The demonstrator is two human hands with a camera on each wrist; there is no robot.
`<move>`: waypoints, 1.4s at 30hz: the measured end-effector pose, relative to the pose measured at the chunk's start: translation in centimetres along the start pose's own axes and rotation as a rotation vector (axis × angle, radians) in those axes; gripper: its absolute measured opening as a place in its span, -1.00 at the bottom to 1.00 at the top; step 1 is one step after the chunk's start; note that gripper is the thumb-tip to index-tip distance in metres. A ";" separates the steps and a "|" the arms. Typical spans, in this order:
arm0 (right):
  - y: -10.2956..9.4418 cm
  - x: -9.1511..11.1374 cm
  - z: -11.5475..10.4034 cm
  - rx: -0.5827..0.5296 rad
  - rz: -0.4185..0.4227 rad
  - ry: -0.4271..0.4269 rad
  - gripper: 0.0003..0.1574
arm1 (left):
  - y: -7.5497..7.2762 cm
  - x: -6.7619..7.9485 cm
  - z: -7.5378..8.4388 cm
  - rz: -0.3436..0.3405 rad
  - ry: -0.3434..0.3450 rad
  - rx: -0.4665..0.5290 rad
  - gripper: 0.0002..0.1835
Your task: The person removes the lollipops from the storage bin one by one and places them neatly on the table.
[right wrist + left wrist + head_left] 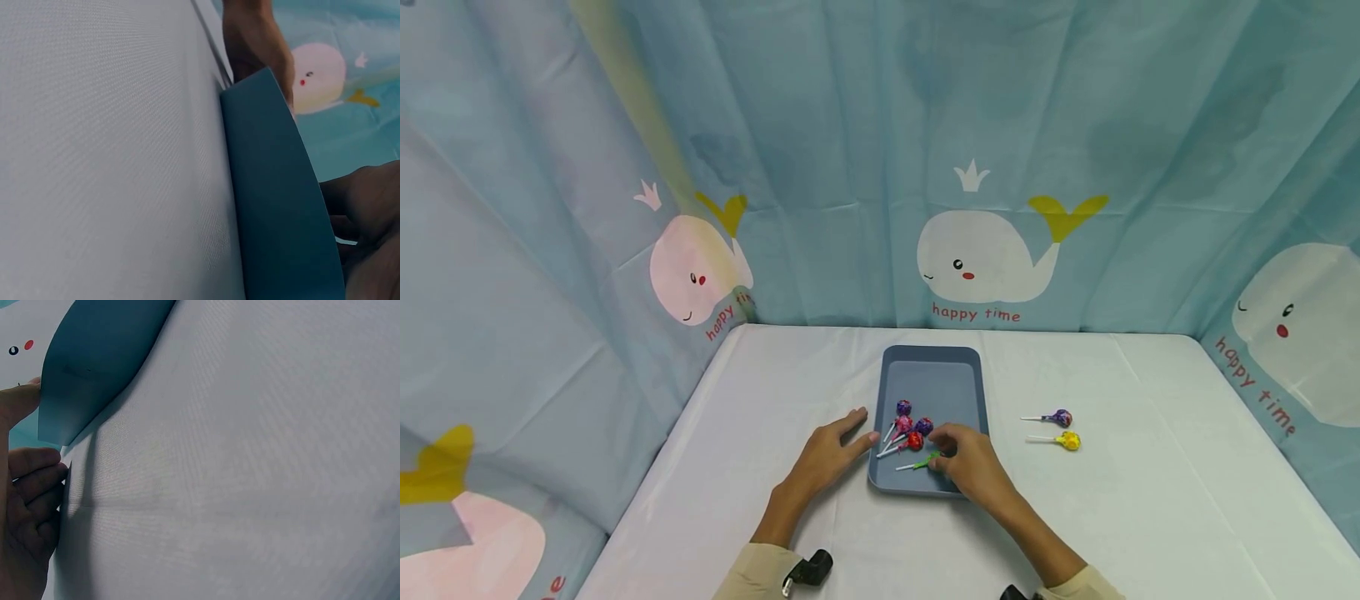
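Observation:
In the head view, my right hand (973, 467) is inside the near right part of the blue-grey tray (932, 357). Its fingertips pinch a green lollipop (921, 463) whose white stick points left; the candy end is hidden by the fingers. My left hand (826, 454) rests beside the tray's left side, thumb at the rim and fingers extended. Left of the right hand, several lollipops lie bunched in the tray: a pink one (905, 424), a red one (915, 441) and purple ones (904, 407). The left wrist view shows the thumb (22, 403) against the tray's outer wall.
To the right of the tray, a purple lollipop (1062, 418) and a yellow lollipop (1069, 440) lie on the white-covered table (1150, 500), sticks pointing left. A blue whale-print curtain (850, 167) hangs behind the table and along both sides.

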State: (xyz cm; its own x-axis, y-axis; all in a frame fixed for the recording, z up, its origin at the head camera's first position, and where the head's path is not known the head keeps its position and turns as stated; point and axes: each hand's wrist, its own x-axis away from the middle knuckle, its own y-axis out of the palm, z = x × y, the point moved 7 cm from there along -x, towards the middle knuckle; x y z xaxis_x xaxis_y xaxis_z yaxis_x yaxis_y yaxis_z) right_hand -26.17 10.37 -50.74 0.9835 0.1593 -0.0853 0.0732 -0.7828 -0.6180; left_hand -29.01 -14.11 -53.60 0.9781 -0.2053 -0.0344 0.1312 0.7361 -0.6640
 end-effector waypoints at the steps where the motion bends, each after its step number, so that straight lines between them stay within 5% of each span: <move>1: 0.0 0.0 -0.1 0.003 -0.005 -0.007 -0.58 | 0.0 0.0 0.0 0.001 0.002 0.000 -0.17; 17: -0.2 0.6 -0.9 0.037 0.030 -0.072 -0.56 | 0.2 0.0 -0.1 0.003 0.002 -0.022 -0.18; 42: -4.9 2.0 0.6 -0.067 0.138 0.056 -0.61 | 0.0 0.0 0.1 -0.004 -0.013 -0.019 -0.18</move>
State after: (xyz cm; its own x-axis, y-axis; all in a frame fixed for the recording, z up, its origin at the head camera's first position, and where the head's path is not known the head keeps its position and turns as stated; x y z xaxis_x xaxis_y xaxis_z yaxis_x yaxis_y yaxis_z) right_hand -24.69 14.87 -48.35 0.9926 0.0150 -0.1208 -0.0542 -0.8338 -0.5495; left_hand -29.00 -14.07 -53.53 0.9796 -0.1997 -0.0221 0.1321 0.7230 -0.6782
